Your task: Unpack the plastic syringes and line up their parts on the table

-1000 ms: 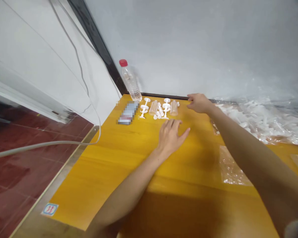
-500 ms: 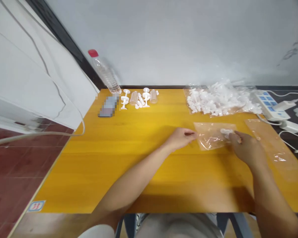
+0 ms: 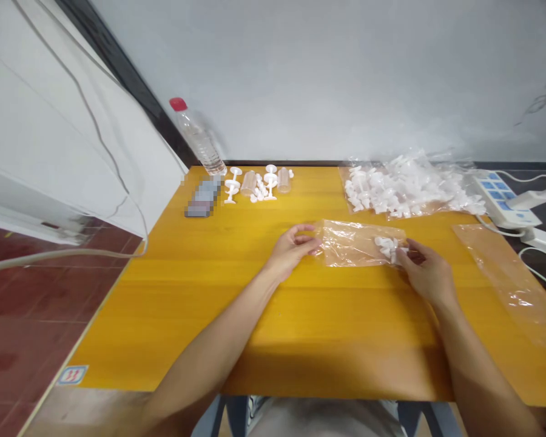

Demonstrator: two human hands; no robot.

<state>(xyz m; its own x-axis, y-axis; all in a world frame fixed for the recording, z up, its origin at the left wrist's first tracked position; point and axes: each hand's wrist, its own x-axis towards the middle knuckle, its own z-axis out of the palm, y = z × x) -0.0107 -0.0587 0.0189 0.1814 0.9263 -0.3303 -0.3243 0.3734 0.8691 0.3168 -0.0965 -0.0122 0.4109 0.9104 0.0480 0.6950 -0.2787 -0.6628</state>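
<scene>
Bag (image 3: 350, 243): clear, crinkled, low at the table's (image 3: 236, 255) middle, stretched crosswise between the two hands; hard to tell whether resting on the wood or just above. Nearest of all, a pale-clothed lap (image 3: 323, 419) below the front edge, with a small blue-bordered sticker (image 3: 73, 374) at the front left corner. Beyond these, right hand (image 3: 428, 273) at the bag's right end, nearly closed, thumb and fingers gripping the plastic right beside the white bits (image 3: 384, 244) gathered inside that end. Left hand (image 3: 293, 249) at the opposite end, narrow, finger and thumb pinching the edge, palm outside the plastic. To the right of the right hand and well apart from it, a flat sleeve (image 3: 505, 279), spread on the wood. Farther back on the left, a phone (image 3: 202, 197), blurred into blocks; next to it, in a row, white spools (image 3: 270, 182), clear cups (image 3: 283, 181) and small beads (image 3: 259, 189) between. Back right, a big bag (image 3: 409, 185) full of white parts, just beside a power strip (image 3: 503, 199) with white plugs and cables. Farthest, a red-capped bottle (image 3: 200, 142), upright near the back left corner, before the grey wall (image 3: 327, 79).
</scene>
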